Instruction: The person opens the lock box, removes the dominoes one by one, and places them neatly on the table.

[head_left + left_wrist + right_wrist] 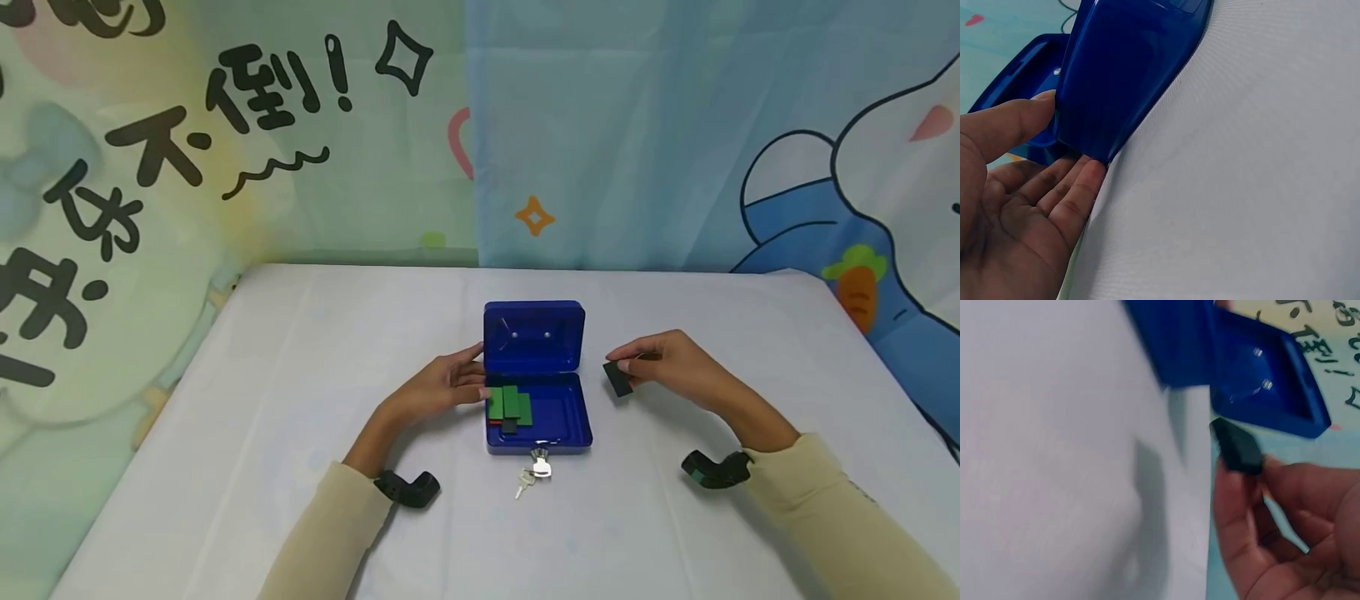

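Note:
A blue cash box [577,417] stands on the table with its lid [534,337] raised. My left hand [442,385] is at the box's left side, its thumb at the rim. In the left wrist view, the extended fingers [1075,200] touch the lower corner of the box. To the right of the box, my right hand [671,367] pinches a small black rectangular block [618,379] between thumb and fingers, above the table. Several green blocks [511,402] lie in the left part of the box, with a black block [509,426] and a red edge showing beside them.
At the box's front is a silver lock [541,463] with keys [525,482] hanging from it. A white cloth covers the table [360,325]. Behind it hangs a printed backdrop [615,125]. Both wrists wear black camera mounts [408,490].

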`<action>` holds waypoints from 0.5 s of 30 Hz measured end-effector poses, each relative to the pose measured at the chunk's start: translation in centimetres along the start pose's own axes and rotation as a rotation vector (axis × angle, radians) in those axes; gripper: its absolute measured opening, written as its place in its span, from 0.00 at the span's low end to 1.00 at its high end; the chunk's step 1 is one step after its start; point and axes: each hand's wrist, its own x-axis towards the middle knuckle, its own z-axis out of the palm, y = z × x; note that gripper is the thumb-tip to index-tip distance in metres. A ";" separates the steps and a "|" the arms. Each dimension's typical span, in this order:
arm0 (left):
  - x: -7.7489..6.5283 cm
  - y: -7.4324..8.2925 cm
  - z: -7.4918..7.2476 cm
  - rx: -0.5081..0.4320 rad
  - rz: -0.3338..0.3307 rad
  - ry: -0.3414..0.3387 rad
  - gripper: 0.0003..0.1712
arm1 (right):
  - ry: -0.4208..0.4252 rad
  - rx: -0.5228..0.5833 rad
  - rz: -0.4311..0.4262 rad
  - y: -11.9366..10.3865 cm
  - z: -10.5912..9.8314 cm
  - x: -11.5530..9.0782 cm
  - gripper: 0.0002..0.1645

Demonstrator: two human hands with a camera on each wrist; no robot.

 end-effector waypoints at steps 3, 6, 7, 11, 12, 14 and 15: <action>0.1 -0.1 0.0 0.010 0.000 -0.007 0.47 | 0.026 -0.020 0.045 0.7 -0.2 0.0 0.17; 0.0 0.1 0.1 0.022 -0.004 -0.001 0.46 | 0.025 0.020 0.064 1.1 -0.2 0.0 0.17; 0.0 0.2 0.1 0.024 -0.006 0.002 0.46 | 0.025 0.029 0.069 1.3 -0.2 0.0 0.17; -0.1 0.4 0.1 0.025 -0.008 0.006 0.46 | 0.023 0.040 0.097 2.0 -0.2 0.0 0.17; -0.1 0.4 0.1 0.024 -0.007 0.004 0.46 | 0.027 0.030 0.103 2.1 -0.1 0.0 0.16; -0.1 0.4 0.1 0.021 -0.006 0.002 0.46 | 0.035 0.011 0.106 2.4 0.0 0.0 0.16; -0.1 0.3 0.1 0.020 -0.005 0.003 0.46 | 0.040 0.003 0.104 2.4 0.1 0.1 0.16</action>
